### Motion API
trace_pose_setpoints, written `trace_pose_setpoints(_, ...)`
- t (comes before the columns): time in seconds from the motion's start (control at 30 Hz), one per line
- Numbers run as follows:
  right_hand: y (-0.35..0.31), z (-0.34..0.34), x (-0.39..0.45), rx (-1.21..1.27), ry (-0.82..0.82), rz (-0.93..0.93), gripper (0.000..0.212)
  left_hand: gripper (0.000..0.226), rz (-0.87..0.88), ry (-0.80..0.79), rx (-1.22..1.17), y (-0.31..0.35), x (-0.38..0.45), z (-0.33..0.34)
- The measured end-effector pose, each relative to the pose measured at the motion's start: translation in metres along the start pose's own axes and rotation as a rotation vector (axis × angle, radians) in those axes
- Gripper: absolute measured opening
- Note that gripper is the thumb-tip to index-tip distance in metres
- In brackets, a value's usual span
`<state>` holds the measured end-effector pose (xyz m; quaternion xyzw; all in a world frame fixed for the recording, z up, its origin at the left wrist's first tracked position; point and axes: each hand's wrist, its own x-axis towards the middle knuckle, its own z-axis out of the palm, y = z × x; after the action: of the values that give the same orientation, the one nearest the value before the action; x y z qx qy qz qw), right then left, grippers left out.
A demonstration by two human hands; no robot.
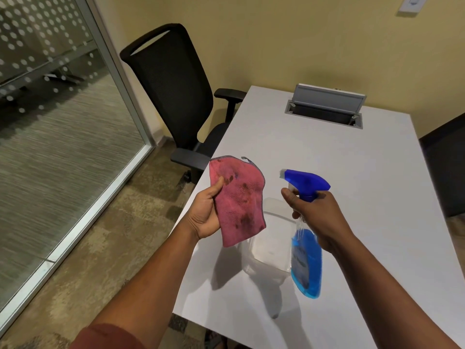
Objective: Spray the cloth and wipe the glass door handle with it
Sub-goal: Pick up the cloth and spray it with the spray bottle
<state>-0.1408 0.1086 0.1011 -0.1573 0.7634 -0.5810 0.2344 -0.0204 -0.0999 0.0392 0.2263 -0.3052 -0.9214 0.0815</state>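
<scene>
My left hand (205,212) holds a pink cloth (237,200) upright above the table's left edge; the cloth has dark stains and a grey hem. My right hand (317,215) grips a clear spray bottle (305,258) with blue liquid and a blue trigger head, index finger on the trigger. The nozzle points left at the cloth, a short gap away. No door handle is in view.
A white table (339,157) lies under both hands, with a clear plastic container (270,250) on it and an open cable hatch (324,109) at the far end. A black office chair (176,96) stands at the table's left. A glass wall (55,109) with a metal frame runs along the left.
</scene>
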Motion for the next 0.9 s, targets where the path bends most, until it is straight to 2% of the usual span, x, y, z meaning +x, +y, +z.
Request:
trace_pose_setpoints(0.2, -0.002, -0.004, 0.014, 0.103, -0.051, -0.037, 0.019, 0.039, -0.004, 0.026, -0.002, -0.001, -0.005, -0.004)
trace_pose_setpoints(0.33, 0.0, -0.012, 0.027, 0.146, -0.128, -0.085, 0.037, 0.043, 0.0, 0.048, -0.01, -0.002, -0.008, -0.01)
trace_pose_setpoints(0.43, 0.008, -0.01, 0.037, 0.086, -0.192, -0.096, 0.048, 0.045, 0.002, 0.067, -0.009, -0.002, -0.01, -0.016)
trace_pose_setpoints(0.6, 0.026, -0.007, 0.063, -0.01, -0.309, -0.088, 0.029, 0.042, -0.001, 0.07, -0.018, -0.004, -0.012, -0.022)
trace_pose_setpoints(0.9, 0.05, -0.001, 0.095, -0.088, -0.38, -0.003, 0.018, 0.041, -0.008, 0.082, 0.006, -0.011, -0.013, -0.024)
